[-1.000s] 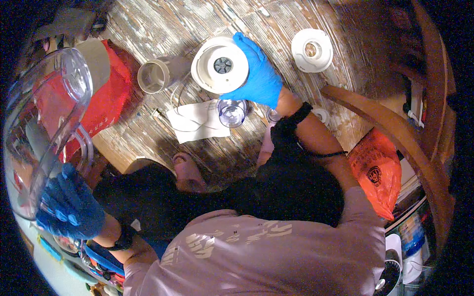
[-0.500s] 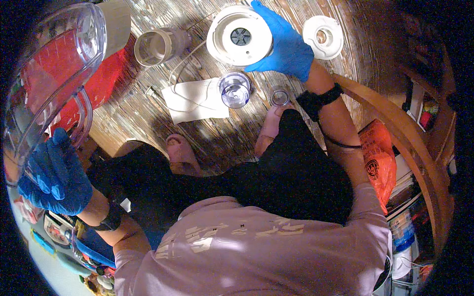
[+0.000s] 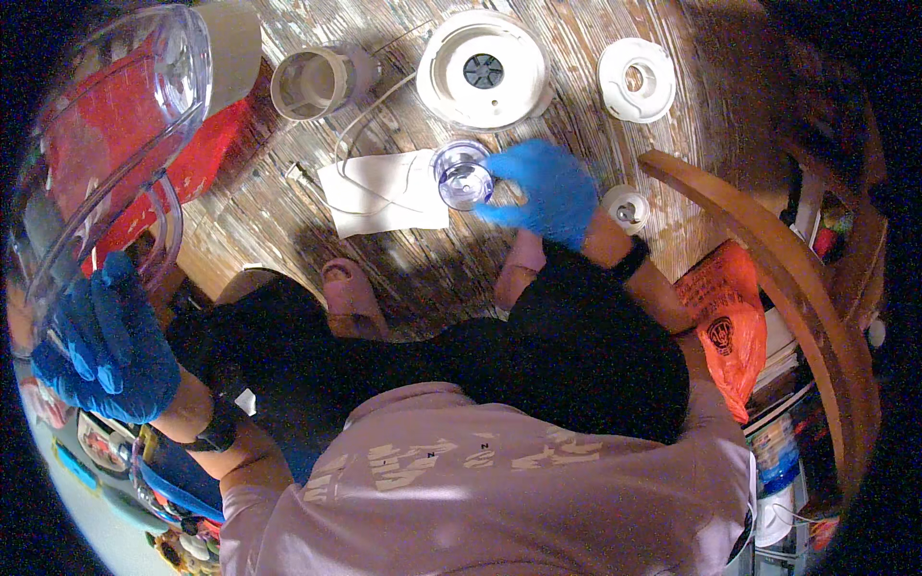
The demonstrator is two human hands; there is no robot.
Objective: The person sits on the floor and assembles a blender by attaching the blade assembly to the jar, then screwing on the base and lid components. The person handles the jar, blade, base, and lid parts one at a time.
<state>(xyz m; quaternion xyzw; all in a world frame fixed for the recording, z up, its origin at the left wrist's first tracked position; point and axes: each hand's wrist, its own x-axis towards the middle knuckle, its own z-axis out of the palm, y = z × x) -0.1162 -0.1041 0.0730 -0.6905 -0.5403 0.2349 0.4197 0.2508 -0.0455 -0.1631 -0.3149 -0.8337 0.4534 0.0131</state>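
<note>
My right hand (image 3: pixel 547 192), in a blue glove, reaches to a small clear cup (image 3: pixel 463 178) on the wooden floor. Its thumb and fingers are apart at the cup's right edge; whether they touch it I cannot tell. Far left, my left hand (image 3: pixel 106 341), also gloved in blue, has its fingers curled at the lower end of a large clear jug (image 3: pixel 182 58) with a looped handle. It seems to grip the jug, though the contact is partly hidden. A round white appliance base (image 3: pixel 531 82) with a dark hub stands beyond the right hand.
A white ring-shaped lid (image 3: pixel 663 82) and a small white round part (image 3: pixel 629 219) lie at right. A beige cup (image 3: pixel 279 91), cord and white paper (image 3: pixel 375 216) lie left of centre. A curved wooden piece (image 3: pixel 759 216) and orange bag (image 3: pixel 735 336) border the right; red cloth (image 3: pixel 206 144) left.
My right hand has let go of the white base and moved nearer, to the clear cup. The small white part, hidden before, now shows beside my wrist. My left hand stays put.
</note>
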